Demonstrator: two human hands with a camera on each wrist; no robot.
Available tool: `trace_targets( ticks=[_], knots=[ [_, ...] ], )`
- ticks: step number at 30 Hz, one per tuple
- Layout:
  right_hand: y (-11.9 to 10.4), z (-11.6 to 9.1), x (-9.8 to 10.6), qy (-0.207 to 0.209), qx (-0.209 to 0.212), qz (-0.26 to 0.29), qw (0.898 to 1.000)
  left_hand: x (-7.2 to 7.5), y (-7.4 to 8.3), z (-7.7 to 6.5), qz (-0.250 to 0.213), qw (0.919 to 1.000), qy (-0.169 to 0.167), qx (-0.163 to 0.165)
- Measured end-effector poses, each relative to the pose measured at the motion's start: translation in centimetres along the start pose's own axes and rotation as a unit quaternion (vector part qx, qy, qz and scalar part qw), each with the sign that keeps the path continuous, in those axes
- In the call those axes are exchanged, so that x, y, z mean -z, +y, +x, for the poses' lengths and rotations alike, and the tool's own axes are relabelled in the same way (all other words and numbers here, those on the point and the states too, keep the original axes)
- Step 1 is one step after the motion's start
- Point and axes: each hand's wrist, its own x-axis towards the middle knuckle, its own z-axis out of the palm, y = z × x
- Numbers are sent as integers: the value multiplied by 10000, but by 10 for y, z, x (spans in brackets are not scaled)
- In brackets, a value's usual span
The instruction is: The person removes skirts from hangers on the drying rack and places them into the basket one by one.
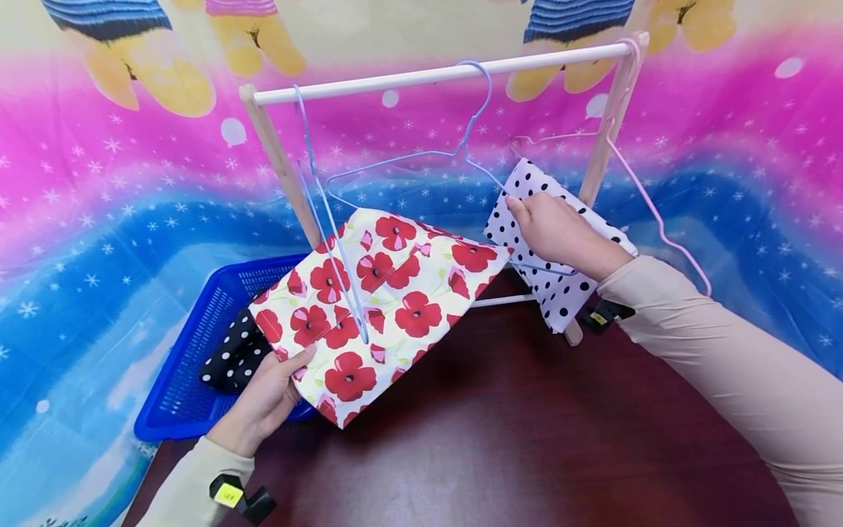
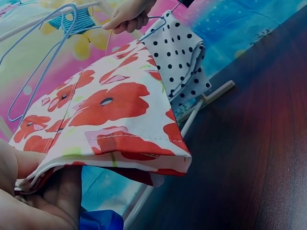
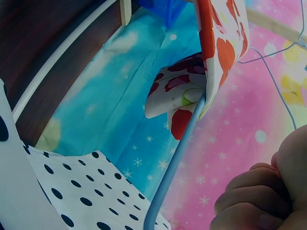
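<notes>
A white cloth with red flowers (image 1: 395,307), folded and with stitched hems, is held at its lower left edge by my left hand (image 1: 270,395), thumb on top and fingers beneath. My right hand (image 1: 553,230) grips the right shoulder of a blue hanger (image 1: 408,156), whose hook sits on the rack's rod. In the right wrist view, the hanger's lower bar (image 3: 175,167) runs into the fold of the flowered cloth. Behind my right hand, a white cloth with black dots (image 1: 566,300) hangs on a pink hanger (image 1: 648,197).
Another blue hanger (image 1: 323,190) hangs at the rod's left, in front of the flowered cloth. The wooden rack (image 1: 283,172) with its white rod (image 1: 395,82) stands on a dark table (image 1: 500,439). At left, a blue basket (image 1: 178,366) holds a black cloth with white dots (image 1: 233,351).
</notes>
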Motion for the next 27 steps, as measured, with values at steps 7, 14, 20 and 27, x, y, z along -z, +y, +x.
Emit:
trace_targets(
  ticks=[7,14,20,27],
  knots=[
    [2,1,0,54,67,-60,9999,0,4,-1,15,10000,-10,-27],
    [2,0,1,26,24,-22,10000,2,5,-1,6,9999,-60,-119],
    [1,-1,2,27,-47,9,10000,3,4,-3,-17,10000,-4,-58],
    [3,-1,2,69,-63,-51,9999,7,4,-4,-13,9999,143,-18]
  ],
)
